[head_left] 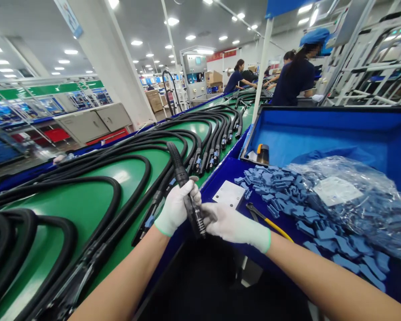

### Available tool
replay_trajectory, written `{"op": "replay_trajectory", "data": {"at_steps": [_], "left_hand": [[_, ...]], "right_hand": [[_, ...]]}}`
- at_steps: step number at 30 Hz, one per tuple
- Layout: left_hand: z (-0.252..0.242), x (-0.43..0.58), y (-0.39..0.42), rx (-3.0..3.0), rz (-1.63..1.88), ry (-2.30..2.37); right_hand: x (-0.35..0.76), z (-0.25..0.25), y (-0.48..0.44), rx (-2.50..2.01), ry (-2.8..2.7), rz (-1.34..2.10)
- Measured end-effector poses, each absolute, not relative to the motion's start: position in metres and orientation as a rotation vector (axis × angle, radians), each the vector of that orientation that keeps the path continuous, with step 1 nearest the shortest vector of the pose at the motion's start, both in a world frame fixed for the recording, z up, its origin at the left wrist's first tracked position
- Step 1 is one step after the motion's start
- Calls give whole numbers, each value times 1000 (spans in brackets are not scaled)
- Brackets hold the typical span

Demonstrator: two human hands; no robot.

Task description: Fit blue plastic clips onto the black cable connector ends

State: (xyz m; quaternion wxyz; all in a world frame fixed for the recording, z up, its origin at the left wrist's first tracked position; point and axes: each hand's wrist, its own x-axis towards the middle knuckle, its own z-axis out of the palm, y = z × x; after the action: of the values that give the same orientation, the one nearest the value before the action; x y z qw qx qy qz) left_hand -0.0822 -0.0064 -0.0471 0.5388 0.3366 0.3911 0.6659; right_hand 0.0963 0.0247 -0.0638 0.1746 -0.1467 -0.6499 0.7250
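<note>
Both my hands wear white gloves. My left hand (177, 206) is wrapped round the end of a black ribbed hose (177, 166), just above its connector end (197, 221). My right hand (232, 225) is closed at that connector's tip, fingers pinched against it; anything small between them is hidden. The hose runs back up over the green conveyor belt (83, 203). A pile of small blue plastic clips (287, 191) lies on the blue work surface right of my hands.
Several black hoses (214, 133) lie in loops along the belt. A clear bag of blue parts (357, 200), a white plate (229, 194), a yellow-handled tool (270, 221) and a blue bin (321, 129) sit to the right. Other workers (294, 76) stand further down the line.
</note>
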Motion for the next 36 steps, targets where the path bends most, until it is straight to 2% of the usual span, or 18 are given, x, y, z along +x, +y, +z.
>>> {"op": "replay_trajectory", "data": {"at_steps": [5, 8, 18, 25, 28, 32, 36], "left_hand": [[-52, -81, 1, 861, 1739, 1055], [-56, -78, 3, 873, 1770, 1141], [-60, -65, 2, 851, 1759, 1293], [-52, -62, -3, 832, 1728, 1274], [-49, -60, -2, 817, 1713, 1310], [-45, -58, -1, 812, 1679, 1356], [-43, -57, -3, 844, 1665, 1397]], "right_hand": [[99, -50, 26, -686, -2134, 1307], [93, -58, 23, -815, -2209, 1094], [93, -63, 24, -830, -2163, 1194], [91, -69, 22, -804, -1854, 1535], [90, -71, 21, -800, -1890, 1487], [89, -72, 17, -763, -2082, 1149], [88, -76, 15, -785, -2076, 1279]]}}
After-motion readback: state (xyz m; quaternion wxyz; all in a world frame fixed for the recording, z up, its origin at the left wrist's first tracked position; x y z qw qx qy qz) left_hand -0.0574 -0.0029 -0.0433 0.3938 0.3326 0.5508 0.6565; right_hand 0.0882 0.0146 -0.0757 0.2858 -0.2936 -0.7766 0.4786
